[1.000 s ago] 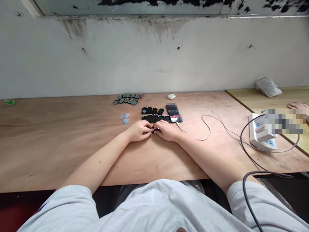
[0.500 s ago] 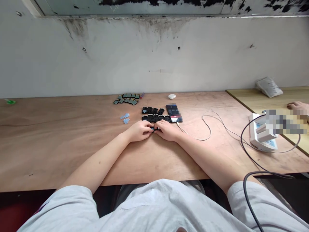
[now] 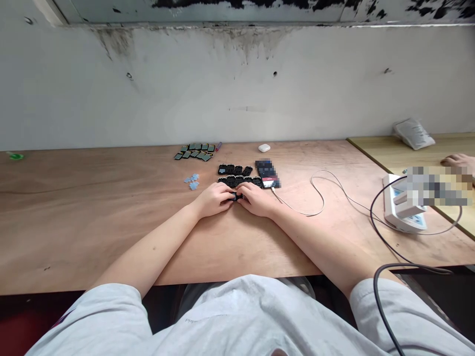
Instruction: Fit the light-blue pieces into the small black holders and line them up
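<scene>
Both hands meet low over the table, gripping a small black plastic casing (image 3: 235,197) with a bluish patch on it. My left hand (image 3: 214,200) has its fingers closed on the casing's left side. On the other side, the fingers of my right hand (image 3: 255,199) are closed on it and cover much of it. Just beyond my fingers lie two rows of similar black casings (image 3: 237,170); one in the back row bears a light-blue piece. Small light-blue pieces (image 3: 193,186) are scattered to the left of my left hand.
Several small panels with grey-green faces (image 3: 198,155) lie near the wall, beside a thin screwdriver-like tool (image 3: 218,147). A phone (image 3: 267,174) with a white cable, a white case (image 3: 264,148) and a power strip (image 3: 403,207) are rightward. Another person's hand (image 3: 458,161) rests at far right.
My hands have shifted very slightly, with the fingers pressing on the black casing a little differently. The other things on the table stay where they were.
</scene>
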Tool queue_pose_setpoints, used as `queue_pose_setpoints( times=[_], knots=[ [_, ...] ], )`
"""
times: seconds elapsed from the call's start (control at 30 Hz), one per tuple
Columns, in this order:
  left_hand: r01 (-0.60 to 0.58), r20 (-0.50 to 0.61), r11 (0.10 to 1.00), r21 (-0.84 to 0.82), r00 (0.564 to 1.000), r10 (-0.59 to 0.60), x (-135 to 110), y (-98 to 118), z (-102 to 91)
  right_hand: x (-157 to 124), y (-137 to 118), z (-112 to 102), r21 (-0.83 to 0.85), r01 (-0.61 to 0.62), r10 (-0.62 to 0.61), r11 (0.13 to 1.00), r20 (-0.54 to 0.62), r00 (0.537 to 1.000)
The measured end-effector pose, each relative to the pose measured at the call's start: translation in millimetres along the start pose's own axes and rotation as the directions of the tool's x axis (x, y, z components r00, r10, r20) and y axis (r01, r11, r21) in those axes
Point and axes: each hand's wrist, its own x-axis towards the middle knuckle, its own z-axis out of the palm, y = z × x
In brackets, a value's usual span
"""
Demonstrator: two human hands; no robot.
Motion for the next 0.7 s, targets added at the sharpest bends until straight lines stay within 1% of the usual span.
queue_pose_setpoints(
  times=[0.1, 0.17, 0.37, 0.43, 0.53, 0.6, 0.7],
  knots=[
    [0.042, -0.088, 0.998, 0.043, 0.995, -0.038, -1.1, -5.8, 0.9, -1.1, 2.7, 2.0, 0.025, -0.004, 0.007, 1.0, -0.129, 0.992],
    [0.099, -0.139, 0.994, 0.043, 0.986, -0.092, -2.1, -10.8, 0.4, -1.5, 5.3, 3.4, 0.037, -0.019, 0.026, 0.999, -0.17, 0.985],
    [0.286, -0.211, 0.958, -0.012, 0.936, -0.282, -5.0, -22.6, -2.3, -1.3, 7.7, 4.8, 0.064, -0.037, 0.046, 0.997, -0.145, 0.988],
    [0.355, -0.242, 0.935, -0.006, 0.907, -0.345, -5.3, -26.4, -1.9, -1.2, 7.3, 4.9, 0.066, -0.022, 0.031, 0.998, -0.14, 0.99],
    [0.46, -0.301, 0.888, -0.019, 0.844, -0.444, -5.3, -32.7, -0.9, -1.1, 7.6, 5.4, 0.079, -0.004, 0.015, 0.997, -0.136, 0.991],
    [0.508, -0.322, 0.86, -0.04, 0.808, -0.493, -5.6, -36.5, -0.4, -1.1, 8.2, 5.6, 0.085, 0.003, 0.008, 0.996, -0.132, 0.991],
    [0.536, -0.331, 0.843, -0.046, 0.788, -0.52, -6.1, -40.1, 0.1, -1.2, 8.4, 5.3, 0.088, 0.015, -0.004, 0.996, -0.118, 0.993]
  ],
)
